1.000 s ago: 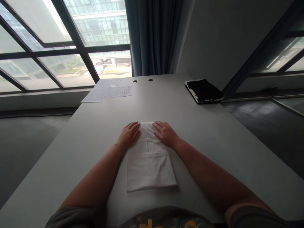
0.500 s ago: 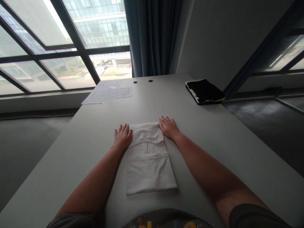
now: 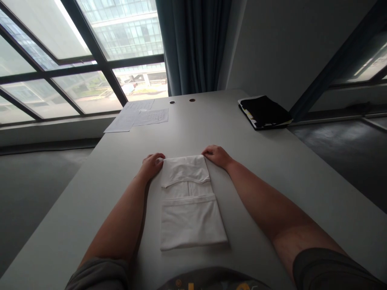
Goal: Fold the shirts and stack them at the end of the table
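A folded white garment (image 3: pixel 189 201) lies flat and squared on a pale grey table (image 3: pixel 90 193), its long side running away from the person, with 2 horizontal fold lines crossing its soft cotton layers and a rounded band of cloth at the far end. The left hand (image 3: pixel 150 166) sits at the far left corner of the garment, its fingers (image 3: pixel 159 158) curled and close together against the edge, with the thumb side touching the cloth. The right hand (image 3: pixel 217 156) sits at the far right corner, its fingers (image 3: pixel 210 150) also narrow and bunched, lying over the edge. Neither hand has its fingers spread wide, but I cannot tell whether either one is actually gripping the cloth or only pressing on it. Both forearms reach forward on either side of the garment, and the short grey left sleeve (image 3: pixel 98 274) and right sleeve (image 3: pixel 326 270) show at the bottom of the view. Beyond the garment and to its left lie 2 overlapping sheets of printed paper (image 3: pixel 139 119). Beyond it and to its right lies a black notebook (image 3: pixel 264 111) on a pale cover. Straight beyond the garment, 2 round holes (image 3: pixel 172 102) mark the table's far end, in front of a dark blue curtain (image 3: pixel 193 40).
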`<act>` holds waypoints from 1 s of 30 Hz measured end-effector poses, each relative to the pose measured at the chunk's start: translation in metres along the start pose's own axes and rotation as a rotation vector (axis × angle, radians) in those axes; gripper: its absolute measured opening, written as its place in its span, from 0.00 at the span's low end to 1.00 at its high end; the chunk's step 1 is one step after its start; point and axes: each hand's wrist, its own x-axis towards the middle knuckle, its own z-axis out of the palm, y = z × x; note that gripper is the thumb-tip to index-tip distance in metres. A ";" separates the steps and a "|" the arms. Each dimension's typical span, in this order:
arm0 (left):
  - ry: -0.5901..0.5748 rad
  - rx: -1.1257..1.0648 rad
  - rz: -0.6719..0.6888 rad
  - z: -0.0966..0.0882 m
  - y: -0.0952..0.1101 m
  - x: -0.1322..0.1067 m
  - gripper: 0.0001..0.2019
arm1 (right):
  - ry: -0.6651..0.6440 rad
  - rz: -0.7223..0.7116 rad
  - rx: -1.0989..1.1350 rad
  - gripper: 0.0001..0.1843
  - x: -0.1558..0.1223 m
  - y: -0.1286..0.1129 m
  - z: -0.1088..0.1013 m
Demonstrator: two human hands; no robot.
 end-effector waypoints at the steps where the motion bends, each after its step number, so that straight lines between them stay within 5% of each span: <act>1: -0.017 -0.003 0.018 0.000 -0.001 0.001 0.14 | -0.003 -0.001 0.013 0.10 0.001 0.000 -0.001; 6: -0.034 -0.031 0.069 0.000 -0.005 0.005 0.13 | -0.077 -0.085 0.085 0.14 0.001 0.000 -0.005; 13: -0.058 -0.076 -0.008 -0.004 0.000 0.006 0.13 | -0.041 0.036 0.037 0.06 0.006 0.008 -0.005; 20: -0.028 -0.058 -0.032 -0.004 0.003 0.005 0.13 | -0.108 -0.116 -0.013 0.09 0.008 0.003 -0.004; 30: -0.005 -0.040 -0.052 -0.002 0.002 0.004 0.13 | 0.017 0.001 -0.111 0.07 0.005 0.010 0.000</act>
